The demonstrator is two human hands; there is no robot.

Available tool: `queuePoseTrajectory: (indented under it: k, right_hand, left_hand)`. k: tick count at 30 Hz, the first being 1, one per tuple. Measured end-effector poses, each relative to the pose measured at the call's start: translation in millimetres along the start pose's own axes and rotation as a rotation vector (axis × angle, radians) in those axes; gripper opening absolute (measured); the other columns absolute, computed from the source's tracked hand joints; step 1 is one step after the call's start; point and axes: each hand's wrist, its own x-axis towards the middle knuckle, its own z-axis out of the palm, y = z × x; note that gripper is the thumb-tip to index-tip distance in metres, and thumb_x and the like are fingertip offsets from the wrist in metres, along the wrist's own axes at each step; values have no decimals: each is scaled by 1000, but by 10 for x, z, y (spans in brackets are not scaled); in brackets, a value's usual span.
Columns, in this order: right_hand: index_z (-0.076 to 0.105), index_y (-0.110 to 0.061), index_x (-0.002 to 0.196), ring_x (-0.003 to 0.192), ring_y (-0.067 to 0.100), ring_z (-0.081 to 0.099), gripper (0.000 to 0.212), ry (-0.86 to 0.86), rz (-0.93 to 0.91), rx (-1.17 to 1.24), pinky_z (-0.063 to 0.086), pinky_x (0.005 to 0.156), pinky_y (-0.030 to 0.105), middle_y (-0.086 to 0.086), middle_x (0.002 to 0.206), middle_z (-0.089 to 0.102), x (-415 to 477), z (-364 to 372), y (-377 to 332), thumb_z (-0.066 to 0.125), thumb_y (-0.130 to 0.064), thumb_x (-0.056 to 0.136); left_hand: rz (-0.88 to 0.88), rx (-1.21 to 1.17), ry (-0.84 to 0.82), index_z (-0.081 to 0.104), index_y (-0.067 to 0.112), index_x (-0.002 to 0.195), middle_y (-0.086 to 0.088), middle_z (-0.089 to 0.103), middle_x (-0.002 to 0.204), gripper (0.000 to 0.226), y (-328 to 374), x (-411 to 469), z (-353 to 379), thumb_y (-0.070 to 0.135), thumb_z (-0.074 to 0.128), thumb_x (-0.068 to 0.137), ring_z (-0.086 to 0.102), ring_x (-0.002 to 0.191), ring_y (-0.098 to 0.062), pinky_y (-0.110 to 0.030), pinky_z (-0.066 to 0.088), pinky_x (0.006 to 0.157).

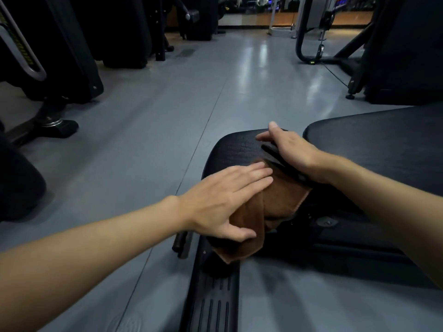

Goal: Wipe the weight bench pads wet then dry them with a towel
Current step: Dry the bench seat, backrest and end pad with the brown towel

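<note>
The bench's black seat pad lies in the middle, with the longer back pad to its right. A brown towel is draped over the seat pad's near edge and hangs down its front. My left hand presses flat on the towel with straight fingers, the thumb at the towel's lower fold. My right hand rests on the seat pad just beyond the towel, over a dark flat thing that I cannot identify.
A ribbed black footplate of the bench frame runs toward me below the towel. Dark gym machines stand at the left and at the right. Grey floor stretches ahead between them.
</note>
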Motion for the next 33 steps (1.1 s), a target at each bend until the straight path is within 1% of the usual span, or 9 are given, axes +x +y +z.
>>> queuePoseTrajectory:
  k: [1, 3, 8, 10, 12, 15, 19, 26, 33]
  right_hand:
    - [64, -20, 129, 118, 3, 50, 61, -15, -2, -18, 31, 93, 14, -11, 127, 57, -16, -13, 15, 16, -50, 106]
    - [62, -18, 133, 121, 3, 48, 63, -44, -18, 4, 30, 97, 15, -8, 130, 58, 4, -7, 42, 14, -51, 106]
    - [63, -18, 131, 129, 7, 50, 72, -156, 0, 20, 27, 114, 27, -3, 135, 60, 79, -141, 18, 10, -58, 103]
    - [66, -18, 128, 129, 13, 51, 72, -151, -37, -249, 28, 114, 31, -2, 134, 61, 140, -246, 5, 10, -58, 103]
    - [60, -24, 135, 139, 21, 42, 66, -94, -85, -608, 23, 118, 40, -1, 145, 54, 235, -357, 93, 12, -55, 104]
    - [27, -39, 154, 152, 15, 16, 53, -160, -52, -862, 4, 123, 46, -7, 165, 18, 286, -396, 233, 14, -53, 104]
    - [17, -45, 155, 153, 15, 9, 60, -166, -21, -860, -3, 122, 48, -6, 167, 7, 269, -332, 253, 8, -64, 99]
    - [13, -45, 155, 154, 23, 7, 77, -179, 7, -948, -1, 122, 52, -3, 168, 2, 300, -240, 235, 10, -81, 87]
    - [25, -46, 153, 152, 17, 14, 58, -167, 24, -859, 1, 121, 50, -6, 166, 13, 299, -270, 173, 10, -64, 100]
  left_hand:
    - [44, -31, -16, 42, 14, 150, -21, 31, 157, 85, -35, -13, -6, 55, 71, 81, 22, 150, -34, -51, 29, 116]
    - [59, -29, -6, 46, 24, 148, -25, 34, 154, 76, -30, 12, 35, 49, 74, 81, 26, 147, -39, -53, 31, 113]
    - [-60, 37, 42, 42, 19, 151, -22, 38, 153, 81, 149, 186, 144, 50, 72, 82, 28, 146, -39, -51, 30, 116]
    - [-64, 46, 49, 42, 21, 151, -21, 38, 153, 81, 179, 228, 153, 51, 71, 82, 28, 146, -39, -51, 30, 115]
    - [-59, 41, 51, 43, 26, 150, -19, 39, 153, 79, 172, 242, 165, 53, 71, 81, 27, 147, -39, -52, 31, 114]
    - [-85, 20, 55, 42, 33, 150, -16, 40, 152, 80, 144, 169, 184, 54, 72, 79, 26, 148, -36, -51, 33, 113]
    - [-115, 17, 19, 39, 31, 152, -14, 39, 153, 84, -25, -152, 141, 54, 74, 79, 24, 150, -31, -47, 36, 114]
    - [-144, -58, 52, 46, 27, 148, -13, 42, 150, 79, -148, -259, 156, 51, 76, 80, 25, 149, -30, -51, 39, 112]
    - [-73, 19, 89, 42, 26, 150, -19, 44, 149, 78, 181, 250, 205, 52, 72, 82, 28, 147, -36, -50, 35, 114]
